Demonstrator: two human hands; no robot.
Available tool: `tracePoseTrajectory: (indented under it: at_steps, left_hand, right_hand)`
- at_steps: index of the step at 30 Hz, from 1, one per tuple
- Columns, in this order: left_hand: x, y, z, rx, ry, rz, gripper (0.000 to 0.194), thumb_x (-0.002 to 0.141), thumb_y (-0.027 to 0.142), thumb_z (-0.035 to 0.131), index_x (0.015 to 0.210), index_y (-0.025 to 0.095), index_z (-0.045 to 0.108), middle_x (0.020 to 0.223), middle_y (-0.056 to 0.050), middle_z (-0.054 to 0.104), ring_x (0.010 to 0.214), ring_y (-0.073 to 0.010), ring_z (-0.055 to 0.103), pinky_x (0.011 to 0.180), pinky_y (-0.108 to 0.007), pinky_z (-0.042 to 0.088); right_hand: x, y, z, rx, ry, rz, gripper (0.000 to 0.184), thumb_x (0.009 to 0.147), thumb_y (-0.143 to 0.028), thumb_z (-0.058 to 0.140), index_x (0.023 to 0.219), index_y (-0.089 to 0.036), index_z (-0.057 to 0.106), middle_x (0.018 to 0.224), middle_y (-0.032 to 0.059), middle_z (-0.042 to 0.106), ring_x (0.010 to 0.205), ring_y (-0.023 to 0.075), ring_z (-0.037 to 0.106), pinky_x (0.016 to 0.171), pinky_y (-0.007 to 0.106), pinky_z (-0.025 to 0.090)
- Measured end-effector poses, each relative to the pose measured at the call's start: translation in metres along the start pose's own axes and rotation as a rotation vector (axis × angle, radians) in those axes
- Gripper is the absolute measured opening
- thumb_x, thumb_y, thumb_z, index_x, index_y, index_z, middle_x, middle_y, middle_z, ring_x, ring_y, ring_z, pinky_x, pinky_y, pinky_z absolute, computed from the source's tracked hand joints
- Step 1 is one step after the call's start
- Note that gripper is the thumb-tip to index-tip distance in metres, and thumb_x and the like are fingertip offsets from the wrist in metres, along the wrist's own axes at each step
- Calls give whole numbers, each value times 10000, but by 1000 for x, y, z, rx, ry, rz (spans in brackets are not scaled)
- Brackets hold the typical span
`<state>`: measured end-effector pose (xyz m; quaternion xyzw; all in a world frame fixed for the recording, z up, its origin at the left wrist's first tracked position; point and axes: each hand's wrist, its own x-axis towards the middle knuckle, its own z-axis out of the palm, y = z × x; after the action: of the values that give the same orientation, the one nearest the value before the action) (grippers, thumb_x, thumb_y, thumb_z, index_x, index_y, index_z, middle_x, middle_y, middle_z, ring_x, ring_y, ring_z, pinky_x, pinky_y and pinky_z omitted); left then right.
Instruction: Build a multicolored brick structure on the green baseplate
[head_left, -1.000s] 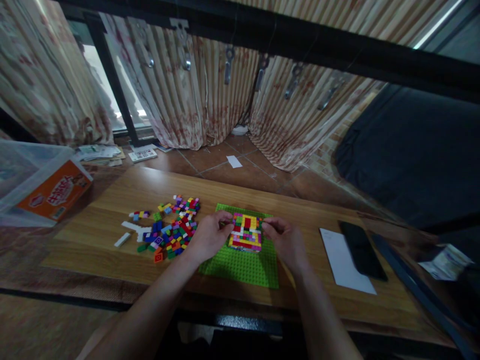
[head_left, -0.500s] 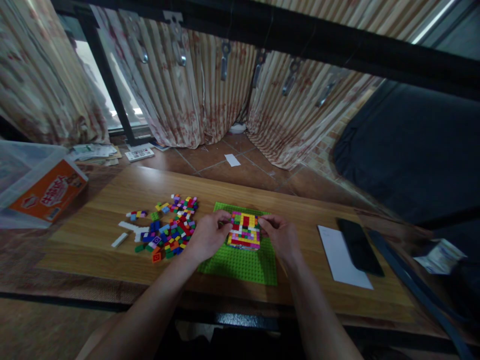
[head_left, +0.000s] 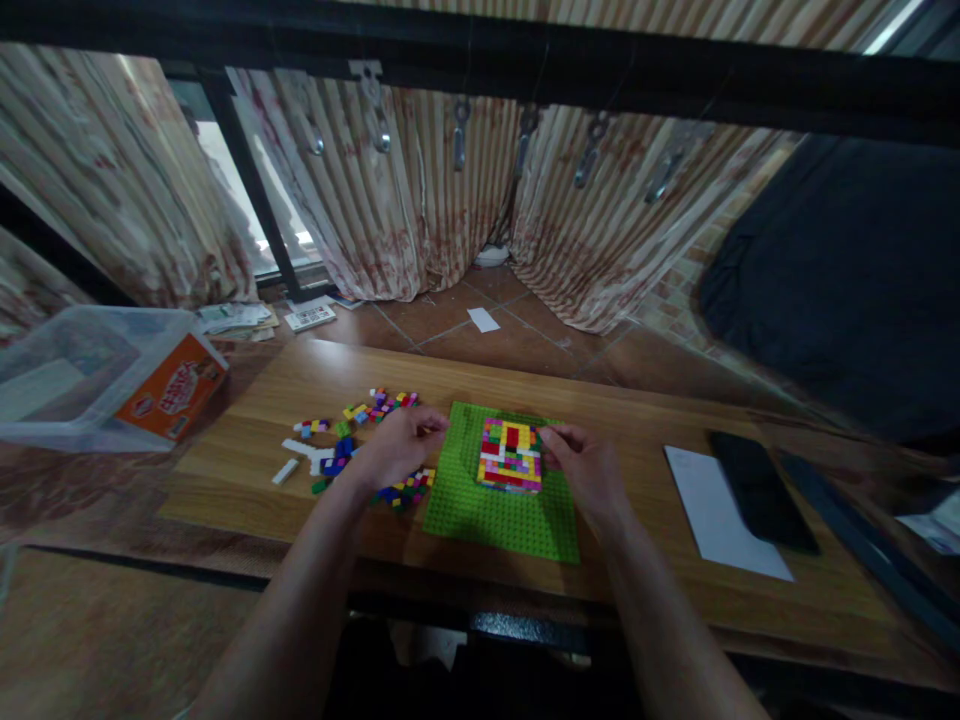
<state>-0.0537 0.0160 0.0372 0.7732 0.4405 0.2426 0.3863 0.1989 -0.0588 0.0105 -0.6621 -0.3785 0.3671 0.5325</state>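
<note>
Your brick block point(head_left: 511, 458) was squat and boxy, patterned in yellow, red, white, pink and green, with a red patch bordered in yellow. It sat on the green baseplate point(head_left: 502, 528), midway between the bench's point(head_left: 225, 470) near and far edges. Your right hand point(head_left: 590, 472) was at its right side, your left hand point(head_left: 401, 443) apart, leftward; whether either grasped anything, I couldn't tell.

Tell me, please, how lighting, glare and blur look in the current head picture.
Head view: dim overall, brighter at the window; head view: pale glare at the far-left corner of the wooden tabletop; head view: fine detail soft on the brick build and orange label.
</note>
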Motion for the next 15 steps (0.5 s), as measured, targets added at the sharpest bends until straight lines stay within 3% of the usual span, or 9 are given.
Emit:
tracePoseTrajectory:
  at_steps: [4,11,15]
  left_hand:
    - [-11,-10,-22,72,-75,-24,94,729,202,624,760,189,712,710,-8,719,660,-152,637,628,-232,484]
    - [-19,1,-19,241,-269,-7,160,626,135,625,724,211,726,724,5,710,690,-159,632,653,-230,454]
    - [-21,9,-18,376,-285,-40,197,588,113,638,715,233,730,799,-7,710,754,-190,634,684,-255,448]
  right_hand:
    - [0,-5,-3,-17,81,-29,470,676,-634,714,737,-168,715,671,62,721,537,164,612,526,291,508]
    - [2,-10,-2,-47,105,-59,445,674,-611,711,742,-171,720,672,60,721,545,168,622,536,296,514]
    - [1,-10,-2,-37,95,-72,413,680,-575,715,755,-169,728,665,52,711,544,162,610,545,296,507]
